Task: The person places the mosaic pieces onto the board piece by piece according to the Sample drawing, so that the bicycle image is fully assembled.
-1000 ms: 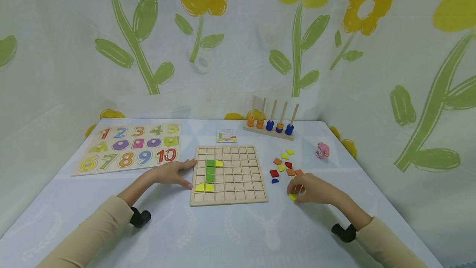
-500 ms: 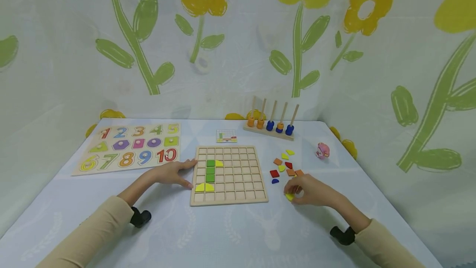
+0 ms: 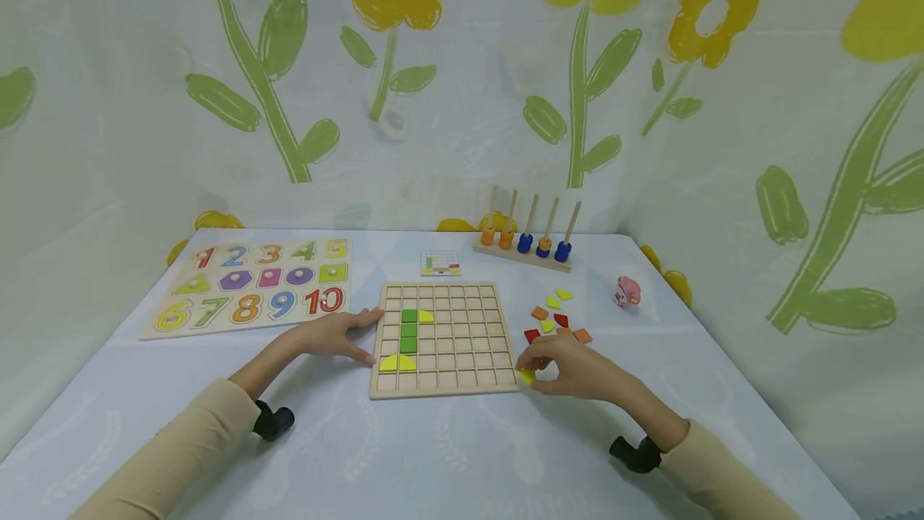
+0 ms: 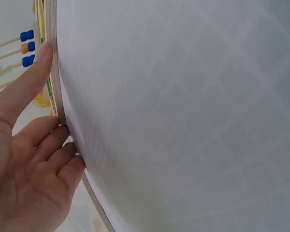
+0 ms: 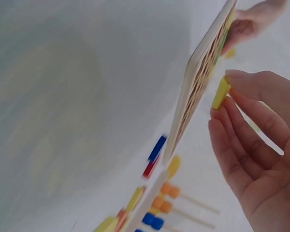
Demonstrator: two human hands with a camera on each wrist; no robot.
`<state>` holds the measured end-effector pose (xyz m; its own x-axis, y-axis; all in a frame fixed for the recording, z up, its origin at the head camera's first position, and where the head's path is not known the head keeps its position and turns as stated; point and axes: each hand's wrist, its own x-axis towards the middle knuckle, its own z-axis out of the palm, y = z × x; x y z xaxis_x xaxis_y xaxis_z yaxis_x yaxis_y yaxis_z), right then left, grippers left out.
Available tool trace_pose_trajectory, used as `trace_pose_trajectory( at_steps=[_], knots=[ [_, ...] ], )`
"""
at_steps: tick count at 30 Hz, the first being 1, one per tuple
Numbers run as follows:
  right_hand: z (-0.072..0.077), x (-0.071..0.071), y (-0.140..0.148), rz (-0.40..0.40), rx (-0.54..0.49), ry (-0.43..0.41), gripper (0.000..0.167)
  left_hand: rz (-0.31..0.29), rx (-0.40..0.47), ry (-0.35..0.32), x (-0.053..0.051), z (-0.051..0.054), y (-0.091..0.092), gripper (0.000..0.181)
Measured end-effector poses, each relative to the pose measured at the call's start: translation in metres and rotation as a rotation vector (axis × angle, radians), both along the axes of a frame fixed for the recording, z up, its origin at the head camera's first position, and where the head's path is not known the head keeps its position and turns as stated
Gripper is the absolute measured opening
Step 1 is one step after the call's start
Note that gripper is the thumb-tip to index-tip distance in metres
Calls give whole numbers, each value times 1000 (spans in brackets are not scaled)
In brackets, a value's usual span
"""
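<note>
The wooden grid board (image 3: pixel 462 380) lies mid-table, with several green squares (image 3: pixel 409 330) in one column, a yellow piece (image 3: pixel 426 316) beside the top one and two yellow pieces (image 3: pixel 398 363) lower left. My left hand (image 3: pixel 332 336) rests against the board's left edge, thumb and fingers spread; in the left wrist view that hand (image 4: pixel 38 140) touches the edge with its fingertips. My right hand (image 3: pixel 577 367) pinches a yellow piece (image 3: pixel 527 376) at the board's lower right corner. The right wrist view shows this yellow piece (image 5: pixel 221 93) between thumb and fingers.
Loose yellow, red and orange pieces (image 3: pixel 540 313) lie right of the board. Behind it are a small pattern card (image 3: pixel 439 257) and a peg stand (image 3: pixel 521 253). A number puzzle (image 3: pixel 253 281) lies left, a pink toy (image 3: pixel 627 292) at the right.
My right hand has moved left with the yellow piece, from beside the loose pieces to the board's lower right corner. My left hand and the board have stayed in place.
</note>
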<state>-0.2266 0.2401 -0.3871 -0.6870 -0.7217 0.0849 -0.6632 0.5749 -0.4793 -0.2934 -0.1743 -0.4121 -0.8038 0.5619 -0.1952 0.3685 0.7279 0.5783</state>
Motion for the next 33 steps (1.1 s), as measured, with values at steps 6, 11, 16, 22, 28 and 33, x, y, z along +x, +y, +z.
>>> trace_pose_trajectory(
  at_steps=[6,11,16,22,28,33],
  knots=[
    [0,-2,-23,24,-33,33,24,-4,-1,1,0,1,1,93],
    [1,-3,-44,47,-49,27,24,-1,-3,1,0,1,1,93],
    [-1,-8,-66,66,-52,13,23,3,-4,-10,-1,0,1,94],
    [1,-13,-93,115,-67,57,21,3,-9,-10,-1,-2,0,94],
    [4,-18,-117,164,-65,41,23,8,-12,-6,0,-1,1,94],
    [6,-21,-135,169,-51,32,23,9,-15,-6,0,0,2,94]
  ],
)
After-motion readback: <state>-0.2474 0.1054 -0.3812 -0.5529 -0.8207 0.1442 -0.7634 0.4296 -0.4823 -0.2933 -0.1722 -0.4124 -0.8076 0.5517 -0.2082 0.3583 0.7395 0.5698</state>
